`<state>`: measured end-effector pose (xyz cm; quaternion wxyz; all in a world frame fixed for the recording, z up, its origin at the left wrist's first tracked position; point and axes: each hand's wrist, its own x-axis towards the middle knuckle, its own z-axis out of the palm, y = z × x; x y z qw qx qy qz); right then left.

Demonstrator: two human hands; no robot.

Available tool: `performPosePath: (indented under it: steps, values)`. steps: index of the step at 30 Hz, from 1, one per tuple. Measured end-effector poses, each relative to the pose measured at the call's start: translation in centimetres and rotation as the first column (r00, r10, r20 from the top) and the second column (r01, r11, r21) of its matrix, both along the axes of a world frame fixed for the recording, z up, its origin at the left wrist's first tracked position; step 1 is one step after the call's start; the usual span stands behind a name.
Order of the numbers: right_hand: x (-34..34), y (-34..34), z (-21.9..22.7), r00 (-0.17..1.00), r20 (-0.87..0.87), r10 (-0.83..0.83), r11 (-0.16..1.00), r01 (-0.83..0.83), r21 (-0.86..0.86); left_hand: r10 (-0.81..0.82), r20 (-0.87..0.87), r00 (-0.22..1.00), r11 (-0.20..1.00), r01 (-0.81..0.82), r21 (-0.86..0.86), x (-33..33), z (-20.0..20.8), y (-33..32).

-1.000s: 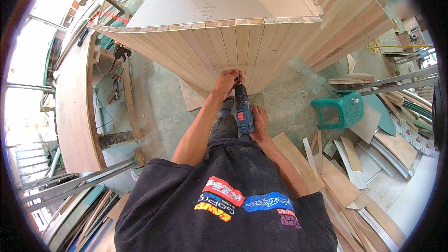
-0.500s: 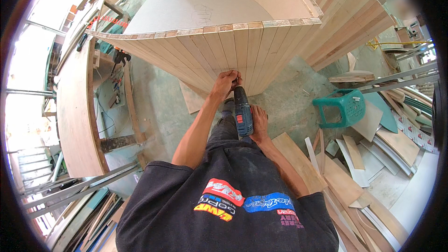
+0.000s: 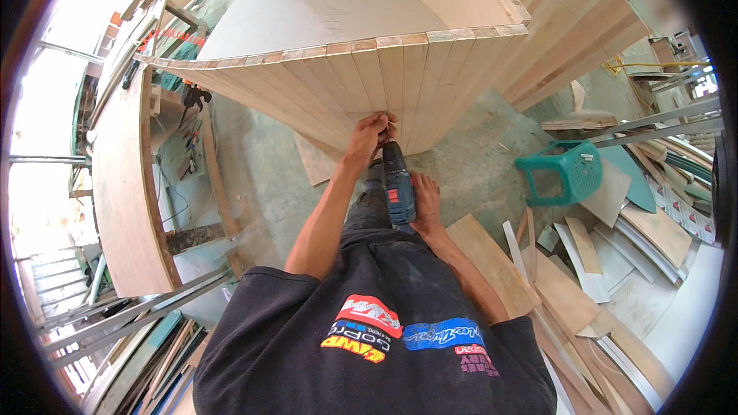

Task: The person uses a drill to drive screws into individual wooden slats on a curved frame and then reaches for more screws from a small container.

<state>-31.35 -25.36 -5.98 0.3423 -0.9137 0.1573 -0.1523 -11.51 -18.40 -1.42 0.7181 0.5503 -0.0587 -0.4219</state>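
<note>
From the head view, looking down past my black printed shirt, my left hand is stretched forward to the curved wall of upright wooden slats. Its fingers are pinched shut on something thin and pale, maybe a screw, pressed against a slat low on the wall; it is too small for me to tell what it is.

My right hand is lower and closer to my body. Its fingers are wrapped shut around the handle of a blue and black cordless drill. The drill points forward and up, its nose just beside my left hand and aimed at the same slat. I cannot tell whether the bit touches the wood.

The slatted wall bends around a pale flat top panel, and more slatted panels stand behind it to the right. On the concrete floor to my right stands a green plastic stool, near a heap of plywood offcuts and a long plank lying just beside my right forearm. To my left a long curved plywood worktop runs along the edge of the view, with metal rails below it
</note>
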Motion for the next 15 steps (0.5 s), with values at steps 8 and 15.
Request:
performPosePath:
  steps: [8,15]
  values:
    - [0.1,0.1,-1.4,0.998,0.056,0.023,0.999,-0.025,0.030,-0.012,0.033,0.999,1.000,0.011,0.028,0.8,-0.5,-0.1]
    - [0.3,0.2,-0.7,0.998,0.037,0.047,0.998,-0.049,0.044,-0.033,0.034,0.999,0.999,0.032,0.044,1.5,-0.6,0.6]
